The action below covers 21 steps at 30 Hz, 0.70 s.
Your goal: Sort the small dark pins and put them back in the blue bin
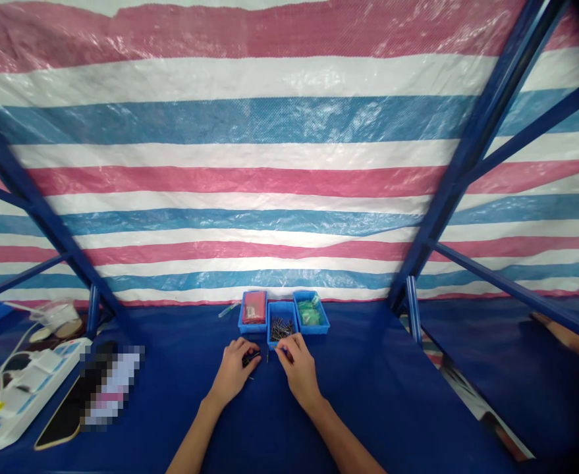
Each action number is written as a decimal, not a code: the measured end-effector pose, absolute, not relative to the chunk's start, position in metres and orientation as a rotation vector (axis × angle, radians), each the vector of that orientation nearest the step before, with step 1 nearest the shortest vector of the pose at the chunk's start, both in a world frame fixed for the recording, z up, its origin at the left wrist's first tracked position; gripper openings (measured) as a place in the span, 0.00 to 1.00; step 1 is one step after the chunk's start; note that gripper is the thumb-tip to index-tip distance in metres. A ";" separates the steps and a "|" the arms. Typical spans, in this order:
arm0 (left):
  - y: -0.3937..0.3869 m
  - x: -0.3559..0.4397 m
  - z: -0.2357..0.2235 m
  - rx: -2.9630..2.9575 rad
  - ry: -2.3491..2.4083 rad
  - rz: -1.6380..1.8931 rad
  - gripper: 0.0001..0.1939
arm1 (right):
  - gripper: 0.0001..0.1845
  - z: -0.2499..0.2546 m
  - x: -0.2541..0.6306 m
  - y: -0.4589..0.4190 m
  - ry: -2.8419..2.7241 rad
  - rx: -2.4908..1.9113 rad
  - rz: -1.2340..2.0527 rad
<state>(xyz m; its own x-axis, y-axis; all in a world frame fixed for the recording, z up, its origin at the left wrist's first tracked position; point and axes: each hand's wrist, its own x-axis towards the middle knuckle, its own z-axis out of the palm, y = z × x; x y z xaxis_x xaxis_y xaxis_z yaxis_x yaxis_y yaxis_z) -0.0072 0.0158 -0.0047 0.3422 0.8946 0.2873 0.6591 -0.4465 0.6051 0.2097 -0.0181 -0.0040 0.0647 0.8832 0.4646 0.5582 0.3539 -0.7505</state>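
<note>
Right now my left hand (234, 372) grips a small black part (250, 359); right hand (296, 368) pinches a pin just below the middle bin (282, 327).

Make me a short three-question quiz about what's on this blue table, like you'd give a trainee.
1. True or false: the middle tray holds small dark metal pieces.
2. Multiple choice: what lies in the left tray? A) a red packet B) green packets C) a phone
3. Fill the gap: the left hand holds a small ____ part down on the blue tabletop.

Key
1. True; the right hand rests at that tray's near edge.
2. A; the green packets are in the right tray.
3. Black; what the part is, is too small to tell.
</note>
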 end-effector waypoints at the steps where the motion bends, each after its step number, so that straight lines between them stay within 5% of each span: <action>1: 0.016 -0.007 -0.005 2.230 1.368 0.844 0.12 | 0.08 -0.004 0.210 -0.018 -1.617 -1.319 0.409; 13: 0.016 -0.007 -0.007 2.253 1.380 0.843 0.12 | 0.17 0.000 0.208 -0.019 -1.519 -1.267 0.684; 21: 0.015 -0.007 -0.005 2.258 1.371 0.854 0.10 | 0.13 -0.003 0.207 -0.019 -1.606 -1.255 0.473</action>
